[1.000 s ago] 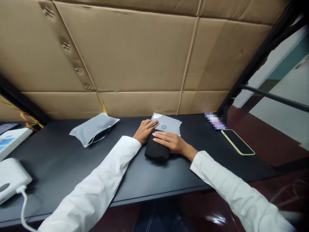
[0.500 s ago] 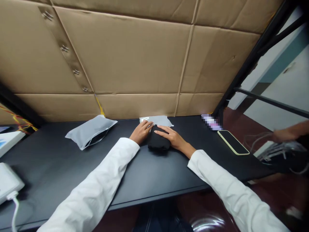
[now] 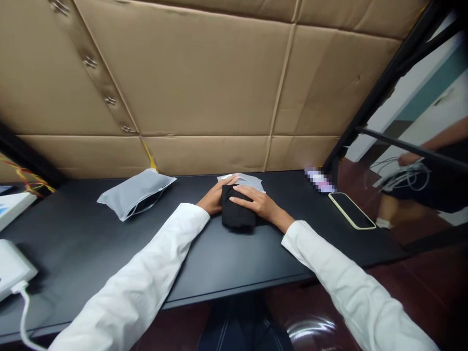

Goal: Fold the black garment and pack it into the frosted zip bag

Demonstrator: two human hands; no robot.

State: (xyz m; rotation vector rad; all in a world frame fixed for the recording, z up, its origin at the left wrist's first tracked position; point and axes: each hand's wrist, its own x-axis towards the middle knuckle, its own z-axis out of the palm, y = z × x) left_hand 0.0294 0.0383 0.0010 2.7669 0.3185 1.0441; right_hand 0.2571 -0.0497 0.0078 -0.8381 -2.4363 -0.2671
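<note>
A folded black cloth bundle (image 3: pixel 238 214) rests on the black table (image 3: pixel 234 265), near its middle. My left hand (image 3: pixel 216 196) grips the bundle's left and far side. From the right, my right hand (image 3: pixel 260 201) holds it with fingers laid over the top. Behind my hands lies a translucent bag (image 3: pixel 254 181), partly covered by them. To the left, another frosted zip bag (image 3: pixel 139 192) lies with its opening slightly parted.
A phone (image 3: pixel 351 210) and a blurred-out pink and white item (image 3: pixel 320 179) lie at the right. White devices (image 3: pixel 12 268) are at the left edge, one with a cable. Cardboard (image 3: pixel 197 78) stands behind. Beyond the frame, a person's hand (image 3: pixel 408 158) holds white cables.
My left hand has shifted along the bundle's far side, and the bundle looks flatter and squarer. The other person's hand with the cables has moved up and left.
</note>
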